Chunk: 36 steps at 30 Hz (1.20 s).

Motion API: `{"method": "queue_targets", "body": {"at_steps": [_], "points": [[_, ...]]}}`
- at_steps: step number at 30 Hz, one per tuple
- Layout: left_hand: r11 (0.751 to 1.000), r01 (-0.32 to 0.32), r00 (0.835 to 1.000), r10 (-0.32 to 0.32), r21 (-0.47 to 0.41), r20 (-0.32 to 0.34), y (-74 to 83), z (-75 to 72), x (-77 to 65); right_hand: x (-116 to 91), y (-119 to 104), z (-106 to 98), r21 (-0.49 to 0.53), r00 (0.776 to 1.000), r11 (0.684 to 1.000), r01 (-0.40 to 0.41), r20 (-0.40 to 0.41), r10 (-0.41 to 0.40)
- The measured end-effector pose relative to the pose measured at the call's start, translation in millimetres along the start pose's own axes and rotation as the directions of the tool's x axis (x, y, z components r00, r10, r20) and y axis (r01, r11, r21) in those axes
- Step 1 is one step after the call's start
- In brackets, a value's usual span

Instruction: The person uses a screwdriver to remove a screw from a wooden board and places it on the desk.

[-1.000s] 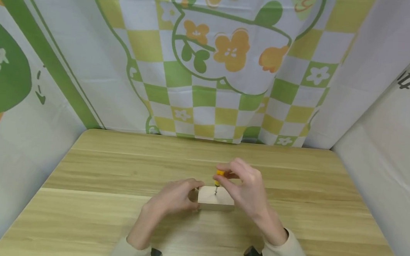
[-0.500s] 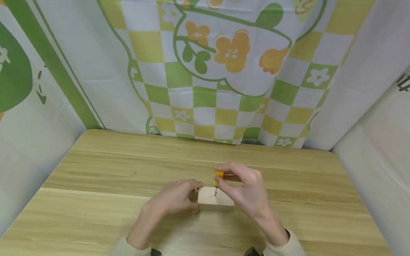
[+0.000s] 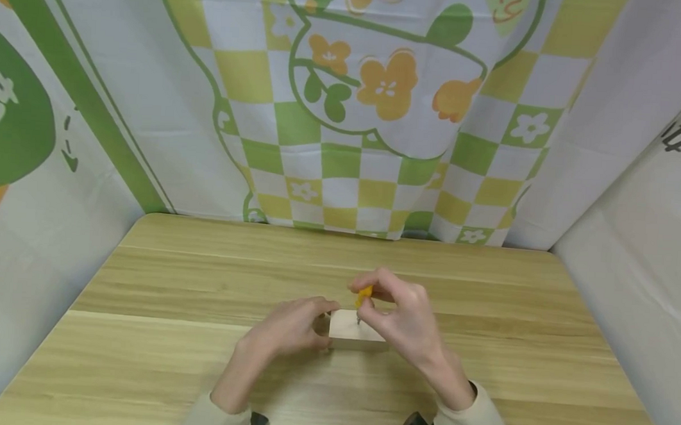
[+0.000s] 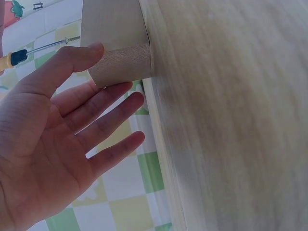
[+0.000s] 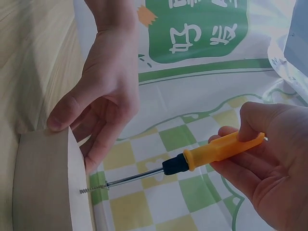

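On the table lies a pale wooden block (image 3: 343,327), and a screw (image 5: 92,189) stands in its top face with most of the thread showing. My left hand (image 3: 294,325) grips the block's left end between thumb and fingers; the other fingers spread loosely in the left wrist view. With thumb and fingertips my right hand (image 3: 407,315) pinches the yellow handle of a screwdriver (image 5: 221,149). Its black collar and metal shaft point down to the block, and the tip meets the screw head. In the left wrist view the screwdriver (image 4: 43,47) is partly cut off by the frame edge.
A wood-grain table (image 3: 169,280) spreads around both hands. Behind it hangs a checked green, yellow and white cloth (image 3: 343,161). White printed cloths (image 3: 650,267) rise at the left and right sides.
My right fingers have shifted around the screwdriver's handle, and the handle now leans slightly and sits more covered by the hand. My left hand and the block stay in place.
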<state>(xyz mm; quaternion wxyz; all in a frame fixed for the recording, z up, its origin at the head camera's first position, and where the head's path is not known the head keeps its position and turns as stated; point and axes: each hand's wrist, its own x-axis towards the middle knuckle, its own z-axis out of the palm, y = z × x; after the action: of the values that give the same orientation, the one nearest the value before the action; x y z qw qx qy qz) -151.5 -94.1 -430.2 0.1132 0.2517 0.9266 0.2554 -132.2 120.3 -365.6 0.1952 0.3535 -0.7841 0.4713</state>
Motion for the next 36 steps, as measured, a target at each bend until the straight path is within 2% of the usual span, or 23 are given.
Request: {"method": "queue_targets", "body": {"at_steps": [7,12,17,28,36], "points": [[1.0,0.009,1.0,-0.009,0.003,-0.007,1.3,-0.7,0.3,-0.3,-2.9,1.1,-0.054,1.0,0.999,-0.007,-0.014,0.006],[1.0,0.008,1.0,-0.008,0.004,-0.006,0.6,0.6,1.4,-0.2,-3.7,3.9,-0.125,0.997,0.992,0.016,-0.075,-0.026],[1.0,0.014,1.0,-0.014,-0.002,-0.001,1.7,1.1,2.5,-0.4,-4.5,6.3,-0.157,0.99,0.987,-0.017,-0.138,-0.005],[1.0,0.012,1.0,-0.012,0.009,-0.004,0.6,0.9,2.5,-0.8,-3.1,5.5,-0.033,0.983,0.998,-0.057,-0.176,0.051],[1.0,0.012,1.0,-0.012,-0.004,-0.006,0.9,1.0,0.7,-3.1,-5.6,6.4,-0.033,0.981,0.998,-0.054,-0.188,0.047]]}}
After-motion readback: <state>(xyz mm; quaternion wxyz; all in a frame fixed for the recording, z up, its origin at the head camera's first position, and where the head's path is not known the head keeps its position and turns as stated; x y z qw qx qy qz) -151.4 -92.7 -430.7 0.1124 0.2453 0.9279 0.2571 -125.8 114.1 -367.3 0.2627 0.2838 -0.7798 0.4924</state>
